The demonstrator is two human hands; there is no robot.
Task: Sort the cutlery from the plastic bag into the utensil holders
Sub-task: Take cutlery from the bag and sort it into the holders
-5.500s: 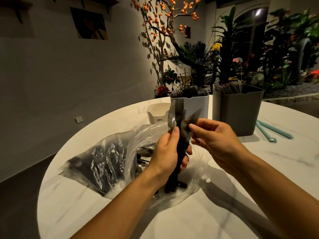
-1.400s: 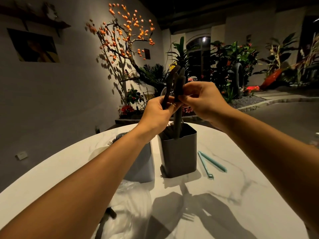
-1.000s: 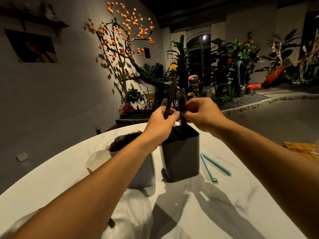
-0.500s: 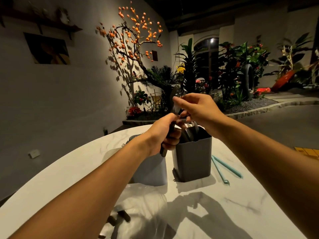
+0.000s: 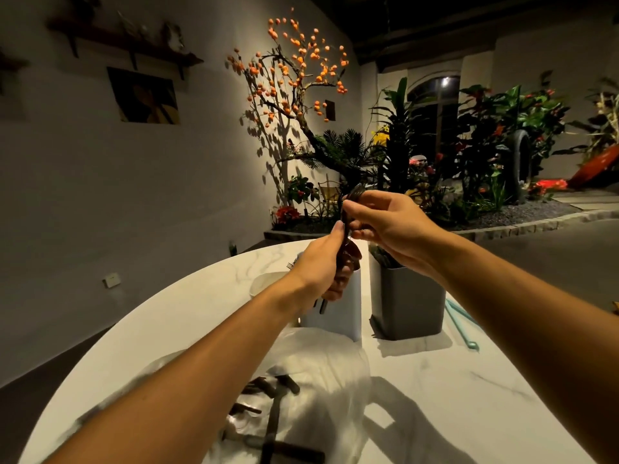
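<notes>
My left hand (image 5: 323, 266) grips bunch of dark cutlery (image 5: 345, 236), count unclear. My right hand (image 5: 390, 226) pinches top of one piece. Two holders just beyond hands: pale holder (image 5: 338, 313) under left, grey holder (image 5: 407, 304) under right. Plastic bag (image 5: 318, 373) on counter (image 5: 469, 396) nearer me, more cutlery inside. Two teal straws (image 5: 460, 324) right of grey holder.

no legible text or labels anywhere

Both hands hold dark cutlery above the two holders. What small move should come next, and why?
Probably the right hand should pull the piece it pinches free of the bundle gripped by the left hand, then lower it into the dark holder just below, which already holds cutlery.
</notes>
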